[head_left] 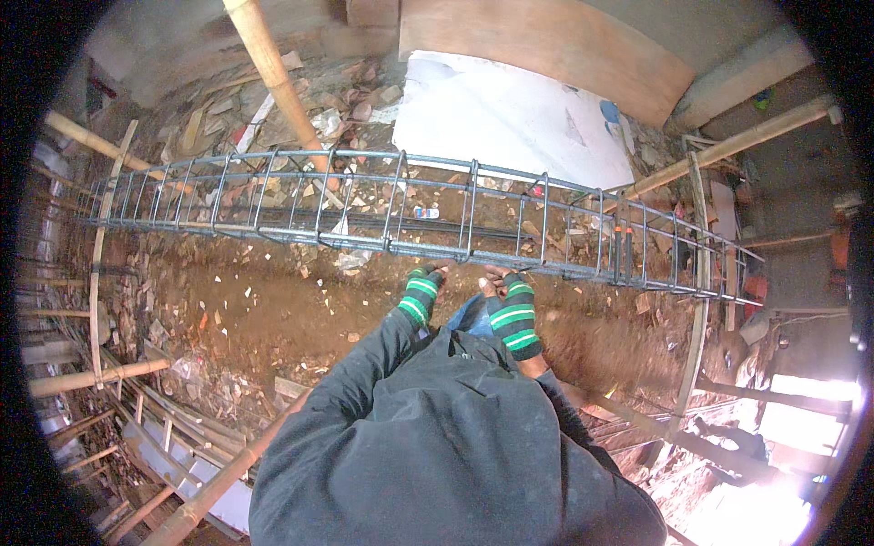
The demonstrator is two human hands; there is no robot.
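A long steel rebar cage (pixel 428 248) of bars and square stirrups runs from left to right in front of me. My left hand (pixel 425 288), in a black, green and white striped fingerless glove, is at its near lower bar with the fingers bent together. Close beside it my right hand (pixel 510 303), gloved alike, has thumb and fingers drawn together just below the same bar. Whatever the fingertips of either hand hold is too small to make out. Farther right, a tool with two orange handles (pixel 624 241) hangs on the cage.
Bamboo poles (pixel 282 86) and wooden uprights (pixel 699 227) frame the cage. Beyond it lie a white sheet (pixel 492 114), a plywood board (pixel 555 45) and scattered rubble (pixel 209 118). Brown earth with chips (pixel 246 300) lies on the near side. More bamboo crosses at lower left.
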